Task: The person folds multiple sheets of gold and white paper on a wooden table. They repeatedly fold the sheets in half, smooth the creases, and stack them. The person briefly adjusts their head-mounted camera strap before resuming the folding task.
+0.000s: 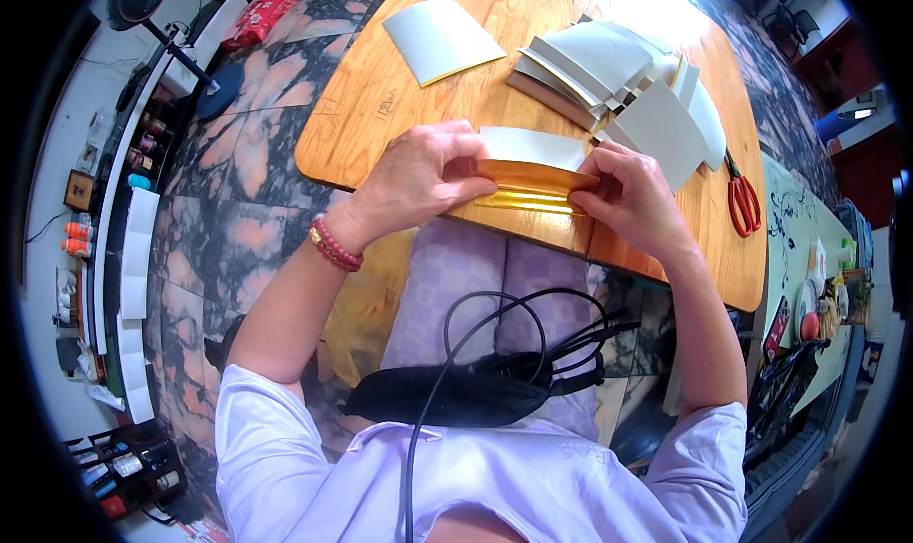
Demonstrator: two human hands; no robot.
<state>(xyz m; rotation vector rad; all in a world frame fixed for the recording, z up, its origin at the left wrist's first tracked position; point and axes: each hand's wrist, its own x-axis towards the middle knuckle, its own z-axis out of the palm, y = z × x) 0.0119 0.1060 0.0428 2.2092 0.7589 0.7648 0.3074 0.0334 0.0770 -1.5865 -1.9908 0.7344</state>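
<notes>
A sheet of gold foil paper (533, 178) with a white back is stretched between my hands over the near edge of the wooden table (352, 115). It is folded into narrow strips along its near side, where the shiny gold shows. My left hand (418, 174) pinches the left end between thumb and fingers. The right end is pinched by my right hand (630, 193) in the same way. Farther off, a single pale sheet with a yellow edge (442, 41) lies on the table. A loose pile of white and grey sheets (609, 63) spreads beyond my right hand.
Red-handled scissors (744, 205) lie near the table's right edge. A black pouch with cables (456, 391) rests on my lap. At left stand a fan (217, 88) and a shelf of small items (138, 248); a cluttered side table (808, 229) is at right.
</notes>
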